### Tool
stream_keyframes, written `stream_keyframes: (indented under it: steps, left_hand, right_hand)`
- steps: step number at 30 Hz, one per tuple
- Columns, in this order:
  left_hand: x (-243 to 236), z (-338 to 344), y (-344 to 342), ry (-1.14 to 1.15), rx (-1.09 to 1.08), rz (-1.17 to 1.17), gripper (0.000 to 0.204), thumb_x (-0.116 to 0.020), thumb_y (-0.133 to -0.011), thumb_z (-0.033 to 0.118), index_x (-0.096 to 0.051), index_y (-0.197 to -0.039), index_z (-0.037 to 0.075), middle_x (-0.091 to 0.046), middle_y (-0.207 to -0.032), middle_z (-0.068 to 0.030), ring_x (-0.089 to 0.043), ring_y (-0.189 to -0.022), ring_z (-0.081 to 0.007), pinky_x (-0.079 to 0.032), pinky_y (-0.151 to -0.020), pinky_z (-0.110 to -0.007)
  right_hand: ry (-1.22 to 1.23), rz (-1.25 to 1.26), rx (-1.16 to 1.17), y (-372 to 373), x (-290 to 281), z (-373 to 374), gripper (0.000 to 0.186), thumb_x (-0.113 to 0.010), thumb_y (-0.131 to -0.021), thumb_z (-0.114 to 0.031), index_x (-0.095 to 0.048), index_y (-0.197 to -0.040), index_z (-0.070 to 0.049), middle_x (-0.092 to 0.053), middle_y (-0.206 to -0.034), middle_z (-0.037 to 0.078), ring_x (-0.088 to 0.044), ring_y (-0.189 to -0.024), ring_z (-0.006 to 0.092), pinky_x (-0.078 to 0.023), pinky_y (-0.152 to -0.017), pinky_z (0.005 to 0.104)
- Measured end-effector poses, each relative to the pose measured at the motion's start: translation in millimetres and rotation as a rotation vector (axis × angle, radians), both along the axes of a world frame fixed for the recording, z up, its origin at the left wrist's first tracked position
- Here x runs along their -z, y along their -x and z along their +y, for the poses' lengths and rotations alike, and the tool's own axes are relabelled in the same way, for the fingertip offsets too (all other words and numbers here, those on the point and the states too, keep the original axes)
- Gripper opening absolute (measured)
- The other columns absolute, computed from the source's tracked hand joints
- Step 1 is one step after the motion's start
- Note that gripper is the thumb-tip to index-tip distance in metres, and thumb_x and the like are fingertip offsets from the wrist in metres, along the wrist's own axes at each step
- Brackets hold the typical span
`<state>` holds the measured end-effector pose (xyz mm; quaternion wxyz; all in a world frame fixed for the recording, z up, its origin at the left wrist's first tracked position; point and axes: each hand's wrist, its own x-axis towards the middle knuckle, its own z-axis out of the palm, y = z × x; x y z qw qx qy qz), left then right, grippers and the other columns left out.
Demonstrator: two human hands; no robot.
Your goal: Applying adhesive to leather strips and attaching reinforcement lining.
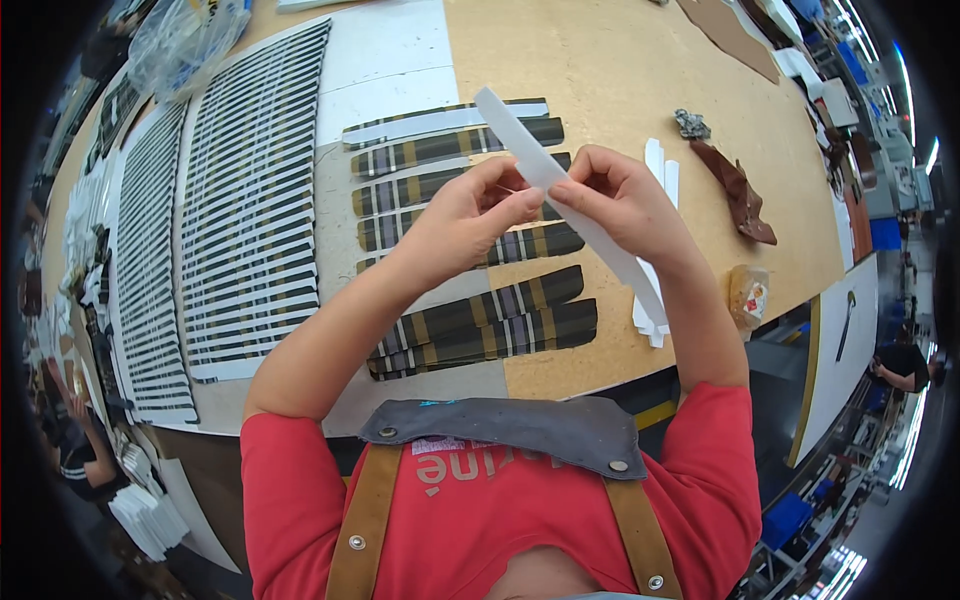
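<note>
My left hand pinches the middle of a long white strip at its left edge, with thumb and fingers close together. My right hand grips the same strip from the other side, thumb on its face. The strip slants from upper left to lower right above the table. Beneath my hands lie several dark olive plaid strips in a column, the top one with a white band along it. More white strips lie to the right, partly behind my right hand.
Two long sheets of striped strips lie left, below a plastic bag. On the wooden table are a crumpled grey piece, a brown scrap and a small tub. People are at both sides.
</note>
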<state>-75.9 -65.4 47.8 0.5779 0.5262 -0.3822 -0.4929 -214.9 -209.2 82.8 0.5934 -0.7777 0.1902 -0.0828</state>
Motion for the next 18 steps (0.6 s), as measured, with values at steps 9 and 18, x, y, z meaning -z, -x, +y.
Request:
stream_keyframes:
  steps: [9, 18]
  left_hand:
    - [-13.0, 23.0, 4.7, 0.044, -0.093, 0.365, 0.015, -0.053, -0.093, 0.018, -0.053, -0.099, 0.004, -0.054, -0.086, -0.0005, -0.05, -0.076, -0.0064, -0.044, -0.071, -0.022]
    - [-32.7, 50.7, -4.6, 0.067, -0.258, 0.211, 0.015, -0.053, -0.091, 0.011, -0.052, -0.103, 0.003, -0.054, -0.084, -0.0009, -0.05, -0.068, -0.0061, -0.043, -0.06, -0.019]
  right_hand:
    - [0.077, -0.156, 0.038, -9.1, 7.2, 37.3, 0.027, -0.068, -0.083, -0.019, -0.047, -0.071, -0.006, -0.048, -0.061, -0.003, -0.044, -0.056, 0.0024, -0.036, -0.05, 0.0191]
    - [-0.386, -0.272, 0.043, -0.8, -0.4, 29.6, 0.016, -0.057, -0.091, -0.018, -0.049, -0.083, -0.007, -0.054, -0.069, 0.0, -0.053, -0.057, 0.0056, -0.046, -0.052, 0.0207]
